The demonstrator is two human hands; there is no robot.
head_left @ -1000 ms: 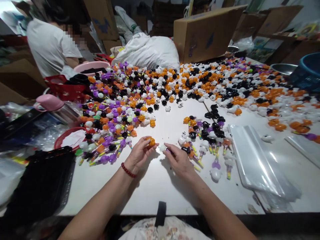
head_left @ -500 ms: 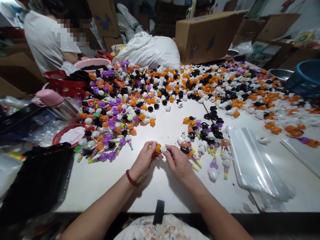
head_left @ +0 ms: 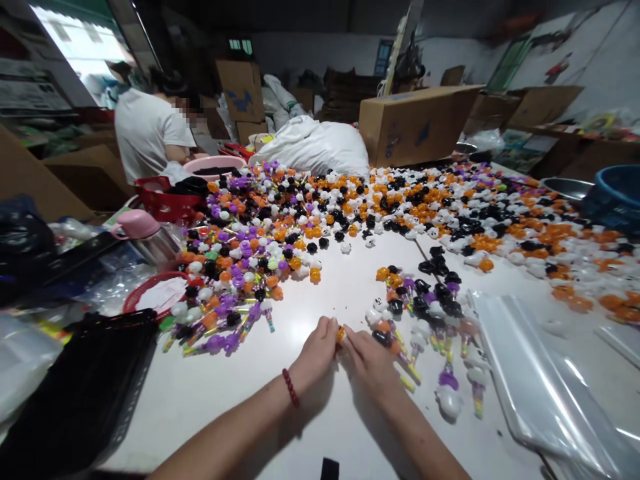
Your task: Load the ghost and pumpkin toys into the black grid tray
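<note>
My left hand (head_left: 316, 357) is closed on a small orange pumpkin-shaped piece (head_left: 341, 334) above the white table. My right hand (head_left: 369, 363) meets it from the other side, its fingers closed around a pale piece that is now mostly covered. Fingertips of both hands nearly touch, so the join between the two pieces is hidden. Just right of my right hand lies a small group of toy pens (head_left: 411, 363) with clear tubes of coloured bits and black, white, orange and purple tops. A purple and white piece (head_left: 449, 393) lies at its near side.
A heap of Halloween-shaped pieces (head_left: 320, 217) spreads across the table's back. Clear plastic bags (head_left: 525, 373) lie right; a black crate (head_left: 85, 393), red basket (head_left: 131, 303) and pink-lidded flask (head_left: 150, 237) stand left. Behind are a white sack (head_left: 315, 147), carton (head_left: 415, 127) and a person (head_left: 150, 130).
My hands have come closer together, and the orange and pale pieces, apart before, are now pressed close, the pale one covered by fingers. The camera view has tilted up.
</note>
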